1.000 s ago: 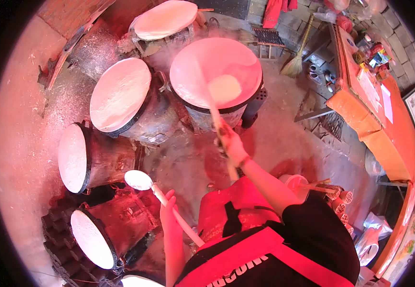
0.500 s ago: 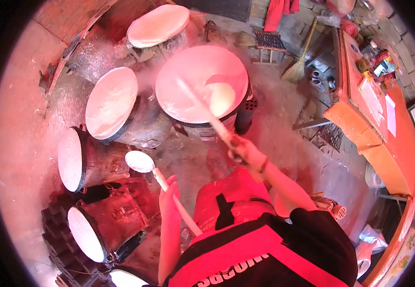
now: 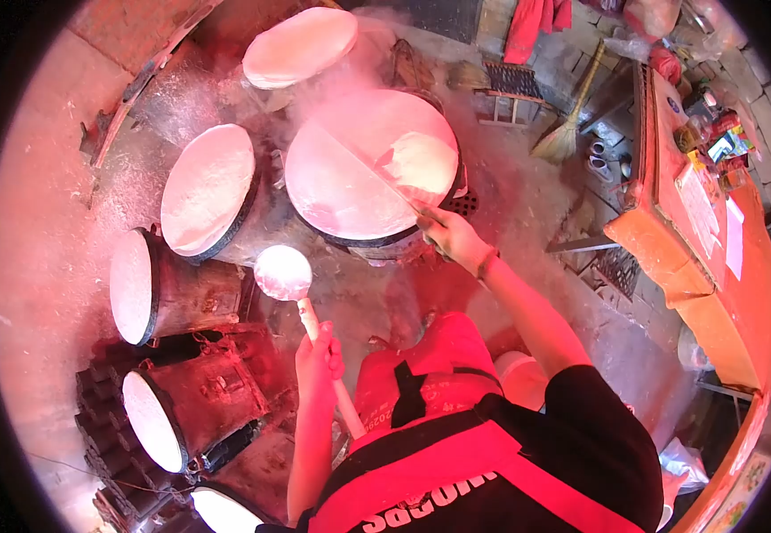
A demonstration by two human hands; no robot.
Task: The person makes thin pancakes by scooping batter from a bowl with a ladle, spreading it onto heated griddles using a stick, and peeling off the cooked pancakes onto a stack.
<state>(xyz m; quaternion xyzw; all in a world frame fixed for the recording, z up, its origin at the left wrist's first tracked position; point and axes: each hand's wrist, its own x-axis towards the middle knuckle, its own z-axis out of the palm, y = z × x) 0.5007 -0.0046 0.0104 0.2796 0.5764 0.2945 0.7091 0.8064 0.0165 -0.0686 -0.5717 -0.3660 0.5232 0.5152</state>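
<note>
My left hand [image 3: 317,355] is closed round the wooden handle of a ladle [image 3: 283,273]. Its round, whitish bowl points up and away from me, over the floor between the vats. In my right hand [image 3: 456,238] is the near end of a long stick [image 3: 376,169], which shows as a thin slanting line. The stick reaches across a large round vat [image 3: 350,240] of pale, steaming contents; how deep it dips, I cannot tell. A brighter patch [image 3: 421,164] lies at the right of the vat's surface.
More round vats with pale tops stand to the left: one tilted-looking vat [image 3: 207,188], a dark barrel-like one [image 3: 191,289] and another [image 3: 216,400] below it. An orange-covered table [image 3: 714,306] holding papers and jars is at right. A broom [image 3: 563,138] leans behind.
The ladle's bowl has risen slightly away from me and to the right. My right hand has moved up a little toward the vat, and the stick now looks thinner and lies lower over it.
</note>
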